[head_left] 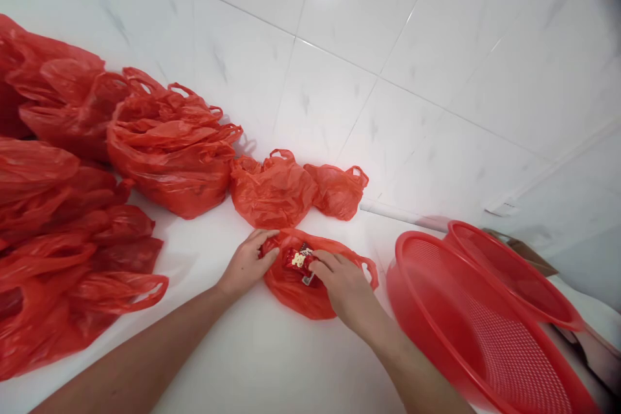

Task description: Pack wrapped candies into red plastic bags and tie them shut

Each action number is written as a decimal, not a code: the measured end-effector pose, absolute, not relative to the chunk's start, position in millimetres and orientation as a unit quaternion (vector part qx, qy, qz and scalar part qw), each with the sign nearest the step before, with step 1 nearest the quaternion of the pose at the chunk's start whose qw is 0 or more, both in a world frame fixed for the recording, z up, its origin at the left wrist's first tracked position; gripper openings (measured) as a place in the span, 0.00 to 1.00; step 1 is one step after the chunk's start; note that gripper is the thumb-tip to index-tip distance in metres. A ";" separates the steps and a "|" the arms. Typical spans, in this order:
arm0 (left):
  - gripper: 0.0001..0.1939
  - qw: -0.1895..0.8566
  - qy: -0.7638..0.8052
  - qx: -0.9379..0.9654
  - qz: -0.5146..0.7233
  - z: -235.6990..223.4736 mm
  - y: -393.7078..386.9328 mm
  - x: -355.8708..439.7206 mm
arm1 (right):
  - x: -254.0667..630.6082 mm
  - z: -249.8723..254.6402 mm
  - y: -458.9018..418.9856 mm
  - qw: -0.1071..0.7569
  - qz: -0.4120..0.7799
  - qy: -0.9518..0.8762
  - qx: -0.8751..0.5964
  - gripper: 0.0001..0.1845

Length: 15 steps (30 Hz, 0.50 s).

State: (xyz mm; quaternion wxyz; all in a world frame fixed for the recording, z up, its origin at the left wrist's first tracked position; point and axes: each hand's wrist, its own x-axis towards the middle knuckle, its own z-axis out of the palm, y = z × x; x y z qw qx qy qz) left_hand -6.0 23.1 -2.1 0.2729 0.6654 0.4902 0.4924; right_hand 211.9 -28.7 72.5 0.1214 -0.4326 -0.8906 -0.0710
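Note:
A red plastic bag (301, 303) lies on the white surface in front of me, its mouth spread open and one handle loop to the right. Inside it sits a small red packet (299, 260) with a pale yellow cartoon figure, beside bits of black and white wrapping. My left hand (250, 262) pinches the bag's left rim between thumb and fingers. My right hand (347, 288) reaches over the right rim into the bag, and its bent fingers grip the packet's right edge. Its fingertips are partly hidden.
Two smaller red bags (274, 191) stand against the tiled wall (339, 65). Larger filled red bags (169, 155) are heaped at the left. On the right, a red mesh basket (466, 323) leans close to my right forearm, with another red basket (514, 272) behind it.

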 end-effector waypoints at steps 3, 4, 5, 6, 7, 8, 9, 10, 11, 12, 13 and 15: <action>0.18 0.268 0.490 0.670 0.490 -2.0 23.5 -6.1 | 216.8 58.3 -24.5 0.128 -0.042 -0.889 -0.438 0.21; 0.18 0.269 0.488 0.670 0.491 -2.1 23.6 -6.1 | 220.4 56.1 -26.3 0.143 -0.034 -0.884 -0.443 0.21; 0.18 0.270 0.487 0.670 0.491 -2.2 23.8 -6.2 | 224.7 54.3 -29.1 0.160 -0.027 -0.877 -0.452 0.21; 0.18 0.271 0.487 0.669 0.492 -2.2 23.9 -6.2 | 229.8 52.5 -32.4 0.179 -0.022 -0.868 -0.463 0.20; 0.18 0.272 0.487 0.668 0.493 -2.3 24.1 -6.2 | 235.5 50.1 -35.9 0.198 -0.021 -0.857 -0.476 0.18; 0.19 0.271 0.488 0.667 0.493 -2.3 24.2 -6.2 | 241.7 46.6 -39.0 0.216 -0.020 -0.844 -0.490 0.17; 0.19 0.270 0.489 0.667 0.493 -2.4 24.3 -6.2 | 248.4 42.1 -41.6 0.230 -0.018 -0.832 -0.505 0.15; 0.19 0.268 0.490 0.667 0.493 -2.5 24.5 -6.2 | 255.2 36.7 -43.4 0.241 -0.013 -0.819 -0.520 0.14; 0.19 0.265 0.491 0.666 0.494 -2.7 24.8 -6.2 | 262.1 30.7 -44.2 0.249 -0.008 -0.806 -0.536 0.14; 0.19 0.261 0.493 0.664 0.497 -3.0 25.2 -6.2 | 268.8 24.6 -44.2 0.258 -0.005 -0.792 -0.554 0.14; 0.19 0.256 0.495 0.661 0.503 -3.3 25.7 -6.1 | 275.0 19.0 -43.3 0.267 -0.009 -0.776 -0.572 0.14; 0.21 0.242 0.502 0.650 0.517 -4.0 27.0 -6.2 | 285.4 10.5 -40.1 0.284 -0.032 -0.744 -0.604 0.16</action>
